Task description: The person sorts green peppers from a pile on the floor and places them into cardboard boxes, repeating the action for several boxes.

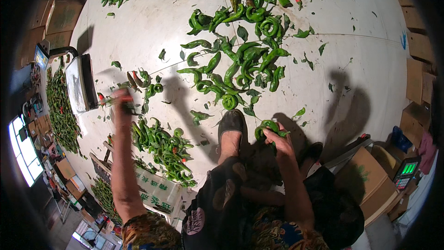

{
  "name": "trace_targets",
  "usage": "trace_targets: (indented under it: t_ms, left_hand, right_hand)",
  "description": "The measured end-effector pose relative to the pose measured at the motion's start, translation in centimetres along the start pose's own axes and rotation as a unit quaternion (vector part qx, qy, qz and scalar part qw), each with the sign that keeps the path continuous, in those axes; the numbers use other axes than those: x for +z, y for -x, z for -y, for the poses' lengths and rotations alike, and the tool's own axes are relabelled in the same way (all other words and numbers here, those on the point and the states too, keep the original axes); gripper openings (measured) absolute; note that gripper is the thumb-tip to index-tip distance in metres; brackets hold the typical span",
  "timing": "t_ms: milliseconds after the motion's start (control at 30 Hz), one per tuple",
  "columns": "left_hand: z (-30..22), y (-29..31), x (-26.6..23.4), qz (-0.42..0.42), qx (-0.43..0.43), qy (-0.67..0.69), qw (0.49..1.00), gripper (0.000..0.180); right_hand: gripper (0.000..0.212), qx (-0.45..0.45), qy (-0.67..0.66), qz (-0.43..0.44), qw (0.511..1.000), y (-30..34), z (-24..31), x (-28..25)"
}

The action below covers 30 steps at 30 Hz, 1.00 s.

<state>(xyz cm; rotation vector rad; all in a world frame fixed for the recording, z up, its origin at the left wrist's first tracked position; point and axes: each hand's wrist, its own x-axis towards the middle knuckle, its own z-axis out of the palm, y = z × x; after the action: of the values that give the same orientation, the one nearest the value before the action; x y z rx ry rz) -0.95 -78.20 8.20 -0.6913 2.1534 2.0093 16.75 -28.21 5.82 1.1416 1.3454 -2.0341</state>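
Out to the left, my left hand (pixel 123 101) is smeared by motion. Red and dark peppers (pixel 133 81) lie close to it, and I cannot make out whether its fingers hold any. My right hand (pixel 280 142) is closed on a curled green pepper (pixel 268 128) just right of my dark shoe (pixel 232 122). Ahead of the shoe, a loose heap of green peppers (pixel 240 65) spreads over the pale floor, with a few red ones at its far end. Another pile of green peppers (pixel 164 150) sits below my left hand, beside my left forearm.
A black-framed platform scale (pixel 82 83) stands at left, near a long bed of peppers (pixel 60 111). A printed white box (pixel 157 190) is by my left forearm. Cardboard boxes (pixel 363 176) and a lit digital display (pixel 408 169) are at right. Loose leaves dot the floor.
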Motion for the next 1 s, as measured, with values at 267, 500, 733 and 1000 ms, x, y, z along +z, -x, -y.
trace_targets:
  t_ms: [267, 500, 733, 1000]
  left_hand:
    - [0.6, 0.0, 3.0, 0.0, -0.042, -0.057, 0.997, 0.046]
    - [5.0, 3.2, 33.2, 0.164, 0.127, -0.355, 0.912, 0.041]
    - [6.7, 5.0, 33.4, 0.227, -0.197, 0.025, 0.953, 0.014]
    - [5.6, 11.5, 31.6, 0.268, -0.318, 0.144, 0.898, 0.007]
  right_hand:
    - [0.011, 0.043, -0.119, 0.047, 0.991, -0.3, -1.5, 0.7]
    - [0.017, 0.023, -0.184, 0.001, 0.983, -1.2, -2.0, -1.3]
    - [0.015, 0.017, -0.197, -0.003, 0.98, -1.2, -1.1, -1.3]
    - [0.021, -0.015, -0.197, 0.041, 0.98, -2.1, -2.1, -1.9]
